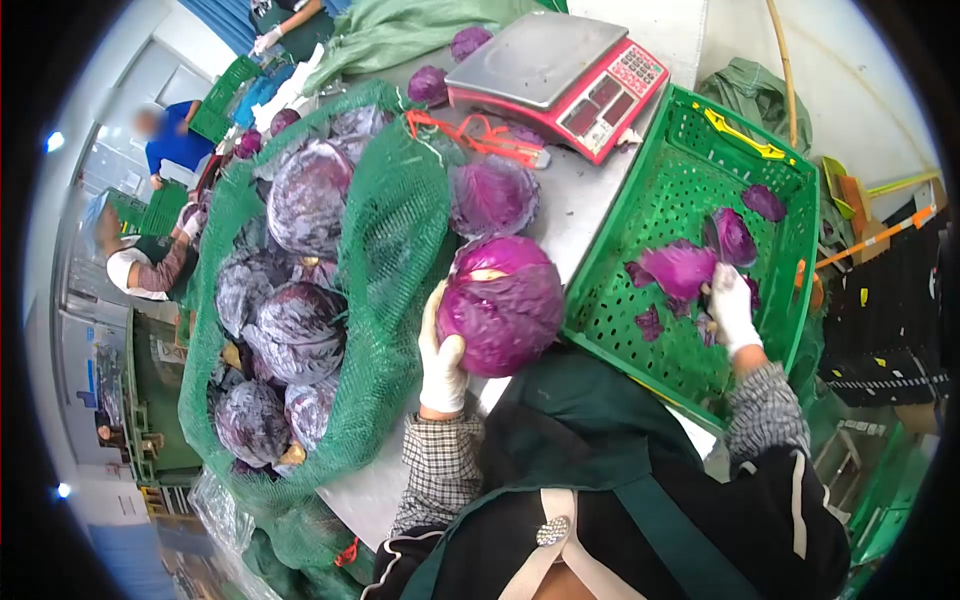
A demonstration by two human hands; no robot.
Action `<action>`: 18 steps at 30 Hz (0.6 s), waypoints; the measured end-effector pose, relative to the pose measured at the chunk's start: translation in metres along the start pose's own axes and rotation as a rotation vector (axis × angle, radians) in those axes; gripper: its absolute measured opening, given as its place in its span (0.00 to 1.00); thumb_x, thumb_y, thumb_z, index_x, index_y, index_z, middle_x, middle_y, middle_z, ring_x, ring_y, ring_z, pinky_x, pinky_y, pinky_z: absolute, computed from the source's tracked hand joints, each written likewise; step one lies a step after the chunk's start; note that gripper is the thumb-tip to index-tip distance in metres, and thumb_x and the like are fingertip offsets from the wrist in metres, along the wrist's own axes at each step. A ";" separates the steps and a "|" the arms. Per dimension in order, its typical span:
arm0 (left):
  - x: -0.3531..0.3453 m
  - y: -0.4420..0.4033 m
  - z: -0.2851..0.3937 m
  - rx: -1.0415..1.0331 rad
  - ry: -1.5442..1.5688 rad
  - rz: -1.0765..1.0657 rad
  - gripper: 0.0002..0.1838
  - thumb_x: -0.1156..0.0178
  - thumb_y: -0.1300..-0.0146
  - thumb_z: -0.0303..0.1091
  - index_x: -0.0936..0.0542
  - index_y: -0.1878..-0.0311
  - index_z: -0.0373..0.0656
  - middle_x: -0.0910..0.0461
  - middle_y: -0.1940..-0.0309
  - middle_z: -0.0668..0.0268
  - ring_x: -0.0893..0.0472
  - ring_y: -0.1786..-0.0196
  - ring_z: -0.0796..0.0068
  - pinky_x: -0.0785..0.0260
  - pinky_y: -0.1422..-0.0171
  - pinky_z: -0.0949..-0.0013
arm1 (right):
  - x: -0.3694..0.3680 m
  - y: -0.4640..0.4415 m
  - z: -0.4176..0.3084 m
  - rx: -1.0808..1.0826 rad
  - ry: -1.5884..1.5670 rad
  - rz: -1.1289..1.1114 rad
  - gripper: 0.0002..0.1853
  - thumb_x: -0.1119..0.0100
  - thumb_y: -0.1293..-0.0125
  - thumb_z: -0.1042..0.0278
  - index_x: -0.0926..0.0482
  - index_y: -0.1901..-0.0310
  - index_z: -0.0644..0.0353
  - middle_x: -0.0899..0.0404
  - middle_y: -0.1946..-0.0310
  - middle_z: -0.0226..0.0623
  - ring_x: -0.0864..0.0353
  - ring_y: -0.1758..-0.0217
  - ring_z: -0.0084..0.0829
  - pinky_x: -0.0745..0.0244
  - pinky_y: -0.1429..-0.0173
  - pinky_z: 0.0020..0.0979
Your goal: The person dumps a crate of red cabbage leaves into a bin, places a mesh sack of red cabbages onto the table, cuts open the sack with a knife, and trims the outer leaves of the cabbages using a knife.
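Observation:
My left hand [442,362], in a white glove, grips a round purple cabbage [500,305] from its left side, thumb at the front. The cabbage is glossy, with a pale cut stem facing up. Over the green crate [640,180], my gloved right hand [734,308] has its fingers closed at the edge of a bright purple cabbage leaf [680,268]. Several torn leaf pieces lie around it on the crate floor. Beside the held cabbage, left of it, a green mesh sack [395,250] lies open with several dull purple cabbages [300,330] inside.
A red scale [550,70] with a metal plate stands at the back of the metal table [375,490]. A loose leaf [495,195] lies behind the held cabbage. Orange straps [480,138] lie by the sack. Other people [150,250] work at the far left.

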State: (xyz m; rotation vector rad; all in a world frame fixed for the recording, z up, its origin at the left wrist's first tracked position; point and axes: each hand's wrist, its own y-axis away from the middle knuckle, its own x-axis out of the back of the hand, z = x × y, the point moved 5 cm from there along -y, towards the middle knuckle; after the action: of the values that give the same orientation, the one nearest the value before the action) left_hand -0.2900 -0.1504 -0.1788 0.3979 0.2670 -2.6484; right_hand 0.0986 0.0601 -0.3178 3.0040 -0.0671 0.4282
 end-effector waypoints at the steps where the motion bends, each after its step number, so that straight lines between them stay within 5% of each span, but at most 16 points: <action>1: 0.003 -0.002 -0.002 -0.026 0.039 -0.008 0.52 0.31 0.53 0.57 0.41 0.33 0.33 0.34 0.38 0.56 0.33 0.35 0.64 0.44 0.30 0.62 | 0.021 -0.009 0.010 0.091 0.374 0.038 0.19 0.49 0.31 0.58 0.27 0.50 0.66 0.19 0.61 0.44 0.19 0.61 0.32 0.23 0.54 0.33; 2: 0.002 -0.004 0.001 -0.029 0.026 -0.009 0.52 0.31 0.53 0.58 0.41 0.32 0.33 0.34 0.38 0.56 0.34 0.35 0.64 0.44 0.30 0.62 | 0.026 -0.007 0.001 0.176 0.754 0.074 0.20 0.46 0.33 0.58 0.28 0.47 0.66 0.19 0.58 0.44 0.19 0.58 0.32 0.23 0.52 0.32; 5: -0.001 0.000 -0.001 -0.006 -0.014 0.011 0.54 0.29 0.55 0.57 0.42 0.32 0.33 0.35 0.37 0.55 0.33 0.36 0.64 0.43 0.30 0.61 | -0.003 0.037 -0.101 0.591 0.440 0.039 0.21 0.43 0.34 0.60 0.28 0.45 0.65 0.20 0.54 0.45 0.19 0.56 0.31 0.23 0.51 0.32; 6: -0.009 0.002 0.001 0.008 -0.041 0.006 0.54 0.28 0.56 0.56 0.42 0.32 0.33 0.35 0.37 0.55 0.33 0.36 0.64 0.43 0.30 0.61 | -0.025 0.051 -0.130 0.288 0.172 -0.205 0.23 0.41 0.35 0.60 0.29 0.44 0.65 0.20 0.54 0.45 0.19 0.55 0.30 0.25 0.50 0.31; 7: -0.020 0.003 0.008 0.022 -0.073 -0.005 0.55 0.27 0.57 0.55 0.42 0.32 0.33 0.35 0.37 0.55 0.33 0.36 0.63 0.42 0.30 0.61 | -0.049 0.067 -0.162 0.293 0.164 -0.426 0.24 0.40 0.36 0.59 0.29 0.43 0.65 0.22 0.51 0.46 0.21 0.52 0.28 0.25 0.49 0.30; 10: -0.025 0.007 0.011 -0.020 -0.177 -0.035 0.56 0.25 0.60 0.50 0.43 0.32 0.33 0.36 0.37 0.55 0.33 0.35 0.63 0.42 0.30 0.63 | -0.100 0.111 -0.218 0.741 0.017 -0.651 0.24 0.37 0.40 0.60 0.26 0.45 0.66 0.24 0.50 0.45 0.24 0.49 0.42 0.30 0.42 0.35; 12: -0.026 0.009 0.010 -0.028 -0.178 -0.010 0.55 0.25 0.60 0.49 0.43 0.32 0.34 0.35 0.37 0.55 0.33 0.35 0.63 0.42 0.30 0.63 | -0.120 0.121 -0.220 0.856 0.015 -0.623 0.24 0.36 0.41 0.61 0.26 0.46 0.64 0.26 0.51 0.45 0.26 0.47 0.41 0.31 0.42 0.34; 15: -0.022 0.007 0.011 -0.014 -0.134 0.018 0.55 0.25 0.60 0.48 0.42 0.32 0.34 0.35 0.37 0.56 0.34 0.35 0.64 0.44 0.29 0.63 | -0.117 0.125 -0.223 0.893 0.027 -0.590 0.22 0.35 0.43 0.62 0.26 0.49 0.64 0.28 0.55 0.43 0.27 0.50 0.39 0.30 0.45 0.35; 18: -0.022 0.007 0.006 -0.001 -0.102 -0.004 0.54 0.25 0.60 0.47 0.42 0.32 0.34 0.35 0.37 0.56 0.34 0.35 0.64 0.43 0.29 0.63 | -0.113 0.117 -0.225 0.684 0.023 -0.797 0.19 0.35 0.43 0.62 0.27 0.54 0.64 0.30 0.60 0.42 0.29 0.56 0.38 0.30 0.51 0.35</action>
State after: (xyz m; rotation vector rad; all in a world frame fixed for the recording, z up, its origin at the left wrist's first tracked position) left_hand -0.2690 -0.1490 -0.1669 0.2612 0.2378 -2.6627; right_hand -0.0787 -0.0281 -0.1230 3.2388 1.4861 0.4412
